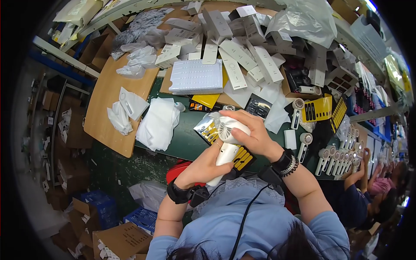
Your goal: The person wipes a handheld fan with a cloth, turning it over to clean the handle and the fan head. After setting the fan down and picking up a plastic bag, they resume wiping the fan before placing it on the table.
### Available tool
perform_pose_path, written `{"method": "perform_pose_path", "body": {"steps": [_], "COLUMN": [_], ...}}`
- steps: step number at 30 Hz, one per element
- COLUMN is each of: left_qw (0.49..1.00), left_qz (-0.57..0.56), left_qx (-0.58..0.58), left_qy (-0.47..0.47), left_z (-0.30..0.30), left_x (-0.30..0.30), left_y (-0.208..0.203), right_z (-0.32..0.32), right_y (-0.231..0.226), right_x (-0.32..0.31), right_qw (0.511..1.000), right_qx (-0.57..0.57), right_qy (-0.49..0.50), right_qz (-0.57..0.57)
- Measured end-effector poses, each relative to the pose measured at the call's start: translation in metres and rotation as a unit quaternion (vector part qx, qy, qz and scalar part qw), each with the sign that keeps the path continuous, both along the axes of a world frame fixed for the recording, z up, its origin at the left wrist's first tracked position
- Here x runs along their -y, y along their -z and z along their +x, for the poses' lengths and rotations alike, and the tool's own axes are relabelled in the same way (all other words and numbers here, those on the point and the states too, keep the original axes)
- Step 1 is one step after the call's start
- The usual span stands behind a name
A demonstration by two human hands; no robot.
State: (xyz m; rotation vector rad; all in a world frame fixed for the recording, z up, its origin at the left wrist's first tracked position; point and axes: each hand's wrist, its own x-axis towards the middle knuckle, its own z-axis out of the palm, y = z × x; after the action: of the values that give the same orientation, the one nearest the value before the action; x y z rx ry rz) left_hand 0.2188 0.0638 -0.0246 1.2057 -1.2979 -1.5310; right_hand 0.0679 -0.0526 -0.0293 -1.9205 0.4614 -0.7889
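In the head view, my left hand (203,165) curls closed round the handle of a white handheld fan (229,151), and my right hand (256,132) grips its head with half-bent fingers, above the green table (188,130). I'd judge the step in hand is working at that head, though whether film covers it I can't tell; the next move calls for a steady handle.

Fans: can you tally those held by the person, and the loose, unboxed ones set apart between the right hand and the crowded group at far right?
Fan held by left hand and right hand: 1
Loose fans apart from crowded group: 2
Total: 3
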Motion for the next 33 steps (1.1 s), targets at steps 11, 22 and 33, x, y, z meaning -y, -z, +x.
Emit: {"method": "perform_pose_path", "body": {"steps": [11, 22, 33], "left_qw": [0.948, 0.802, 0.973], "left_qz": [0.205, 0.278, 0.056], "left_qx": [-0.241, -0.529, -0.147], "left_qy": [0.021, 0.023, -0.168], "left_z": [0.008, -0.007, -0.015], "left_x": [0.005, 0.002, -0.011], "left_y": [0.018, 0.004, 0.001], "right_z": [-0.016, -0.022, -0.019], "right_y": [0.027, 0.031, 0.016], "right_x": [0.015, 0.013, -0.027], "right_qw": [0.842, 0.831, 0.875], "right_qx": [0.044, 0.239, 0.305], "right_qy": [-0.163, -0.179, 0.034], "right_qz": [0.513, 0.47, 0.375]}}
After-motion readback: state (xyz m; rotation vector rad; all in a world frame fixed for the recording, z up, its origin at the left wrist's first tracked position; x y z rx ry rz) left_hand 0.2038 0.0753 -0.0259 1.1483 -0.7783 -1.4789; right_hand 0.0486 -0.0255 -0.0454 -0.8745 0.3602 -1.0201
